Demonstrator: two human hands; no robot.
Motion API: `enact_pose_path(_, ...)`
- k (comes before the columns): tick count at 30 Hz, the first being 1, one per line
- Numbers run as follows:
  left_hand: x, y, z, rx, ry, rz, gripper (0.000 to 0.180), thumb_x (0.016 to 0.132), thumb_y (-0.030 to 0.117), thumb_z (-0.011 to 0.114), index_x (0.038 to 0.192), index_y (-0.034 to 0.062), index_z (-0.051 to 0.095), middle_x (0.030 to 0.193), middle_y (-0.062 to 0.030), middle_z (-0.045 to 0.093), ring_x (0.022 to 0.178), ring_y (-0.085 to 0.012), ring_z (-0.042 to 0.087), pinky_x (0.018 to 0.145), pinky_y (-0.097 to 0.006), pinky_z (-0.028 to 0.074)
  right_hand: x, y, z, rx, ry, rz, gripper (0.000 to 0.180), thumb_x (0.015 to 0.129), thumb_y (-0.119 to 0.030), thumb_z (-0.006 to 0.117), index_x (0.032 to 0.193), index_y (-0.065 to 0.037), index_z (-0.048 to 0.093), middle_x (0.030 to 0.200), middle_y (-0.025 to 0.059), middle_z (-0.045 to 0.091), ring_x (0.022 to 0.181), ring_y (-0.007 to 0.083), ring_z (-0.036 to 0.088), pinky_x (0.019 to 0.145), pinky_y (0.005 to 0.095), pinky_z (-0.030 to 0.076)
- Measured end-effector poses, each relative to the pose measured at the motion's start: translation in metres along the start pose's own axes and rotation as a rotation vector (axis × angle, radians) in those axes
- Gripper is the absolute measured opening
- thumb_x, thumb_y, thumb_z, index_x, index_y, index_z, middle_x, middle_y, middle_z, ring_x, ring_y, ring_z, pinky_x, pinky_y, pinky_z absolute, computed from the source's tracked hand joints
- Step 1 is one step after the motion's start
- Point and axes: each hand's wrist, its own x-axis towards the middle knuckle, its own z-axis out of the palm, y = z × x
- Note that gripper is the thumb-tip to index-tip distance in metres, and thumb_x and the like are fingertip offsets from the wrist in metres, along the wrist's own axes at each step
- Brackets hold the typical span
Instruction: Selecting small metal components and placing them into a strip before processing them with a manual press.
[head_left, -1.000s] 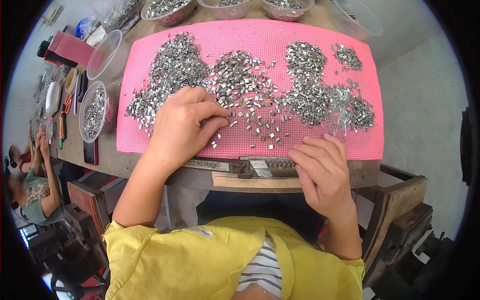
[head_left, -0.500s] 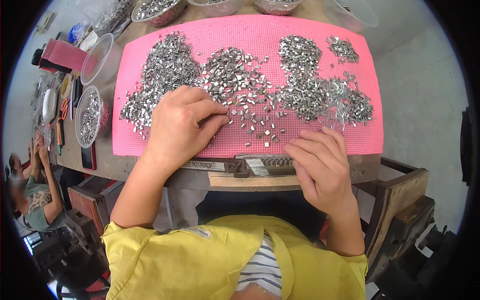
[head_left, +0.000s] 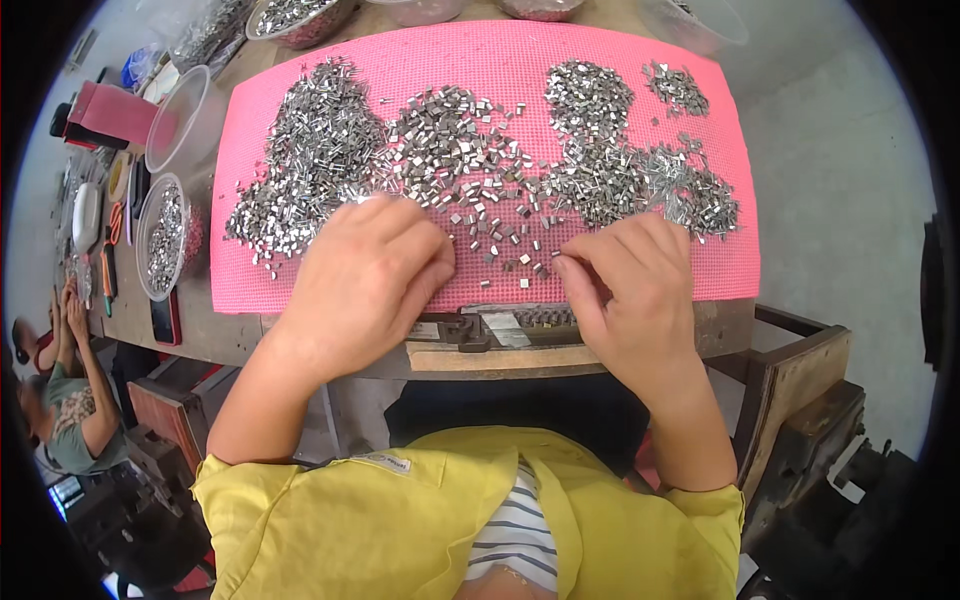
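Observation:
A pink mesh-patterned mat (head_left: 480, 42) carries several heaps of small silvery metal pieces. My left hand (head_left: 370, 265) rests at the mat's near left, fingers curled and thumb pressed toward the forefinger; whatever lies between the tips is hidden. Beside it spreads a pile of block-like pieces (head_left: 440, 145). My right hand (head_left: 640, 285) pinches a small metal piece (head_left: 556, 253) between thumb and forefinger, close to scattered loose pieces. Between my forearms, a dark metal fixture (head_left: 470, 332) with a row of small pieces or teeth runs along the table's near edge.
Clear plastic tubs stand left of the mat, one empty (head_left: 190, 115) and one holding metal pieces (head_left: 165, 240). More bowls (head_left: 300, 20) line the far edge. Orange-handled scissors (head_left: 112, 240) and a phone (head_left: 166, 318) lie at left. Another person (head_left: 80, 410) sits beyond.
My right hand has moved up and left onto the loose pieces, its thumb and forefinger closing on one. My left hand has drawn slightly nearer to me. The whole view has shifted a little.

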Motion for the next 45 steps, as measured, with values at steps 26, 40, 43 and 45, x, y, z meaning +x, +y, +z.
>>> enact_pose_path(26, -0.018, 0.003, 0.020, 0.019, 0.239, -0.072, 0.014, 0.075, 0.011, 0.085, 0.088, 0.0125, 0.078, 0.086, 0.0007, 0.065, 0.086, -0.0218, 0.062, 0.075, -0.037, 0.045, 0.013, 0.003, 0.011, 0.007, -0.079, -0.132, 0.011, 0.081, -0.003, 0.068, 0.090, -0.010, 0.067, 0.085, 0.0031, 0.058, 0.086, 0.0228, 0.058, 0.080, 0.0379, 0.042)
enact_pose_path(40, -0.008, 0.003, 0.026, 0.062, 0.301, -0.011, 0.014, 0.068, 0.008, 0.083, 0.078, 0.0138, 0.075, 0.079, 0.0011, 0.065, 0.085, -0.0220, 0.063, 0.075, -0.037, 0.046, 0.020, 0.004, 0.013, -0.038, -0.147, -0.072, 0.012, 0.087, -0.007, 0.074, 0.096, -0.007, 0.067, 0.091, 0.0071, 0.062, 0.090, 0.0288, 0.059, 0.081, 0.0406, 0.043)
enact_pose_path(43, -0.010, 0.005, 0.027, 0.059, 0.332, 0.012, 0.016, 0.066, 0.006, 0.082, 0.078, 0.0133, 0.075, 0.077, 0.0005, 0.067, 0.082, -0.0217, 0.065, 0.075, -0.036, 0.047, 0.007, 0.000, -0.004, 0.149, -0.089, 0.002, 0.010, 0.088, 0.000, 0.069, 0.096, -0.005, 0.064, 0.091, 0.0101, 0.061, 0.089, 0.0309, 0.059, 0.082, 0.0413, 0.042)
enact_pose_path(45, -0.010, 0.013, 0.024, -0.040, 0.359, -0.007, 0.017, 0.065, 0.005, 0.082, 0.079, 0.0128, 0.075, 0.076, -0.0002, 0.069, 0.080, -0.0214, 0.067, 0.075, -0.036, 0.047, -0.008, 0.002, -0.012, 0.173, -0.087, 0.037, 0.009, 0.089, -0.003, 0.068, 0.096, -0.006, 0.063, 0.091, 0.0081, 0.061, 0.089, 0.0296, 0.059, 0.081, 0.0413, 0.041)
